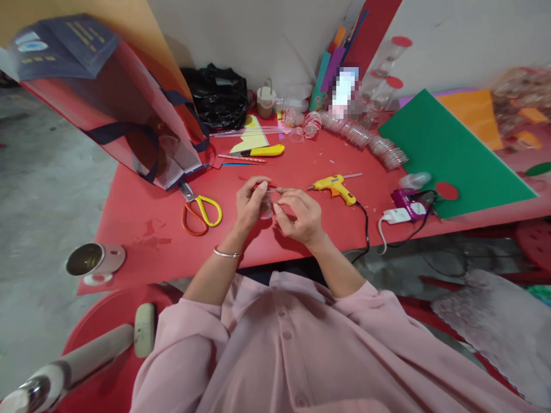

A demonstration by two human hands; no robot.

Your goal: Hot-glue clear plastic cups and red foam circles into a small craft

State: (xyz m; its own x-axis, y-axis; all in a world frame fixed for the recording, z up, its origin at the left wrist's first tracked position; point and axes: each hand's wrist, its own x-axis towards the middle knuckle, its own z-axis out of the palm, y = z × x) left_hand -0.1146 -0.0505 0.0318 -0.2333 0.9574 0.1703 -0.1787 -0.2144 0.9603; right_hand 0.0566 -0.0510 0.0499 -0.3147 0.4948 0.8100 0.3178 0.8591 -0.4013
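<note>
My left hand (249,203) is closed in a pinch on a small clear plastic piece (267,210) above the red table (228,246). A thin red strip or edge shows at its fingertips. My right hand (301,215) faces it from the right, thumb and forefinger pinched together by the plastic. Whatever lies between those fingers is too small to make out. To the right of my hands rests a yellow glue gun (334,186) with its nozzle toward them. Scissors (201,213) with one yellow and one orange handle lie to the left.
A yellow cutter (267,151) and straws lie behind my hands. Clear plastic cups (359,135) line the back. A green sheet (456,155) and a purple power socket (408,205) with cords are at right. At left stand a large bag (124,109) and a filled mug (112,259).
</note>
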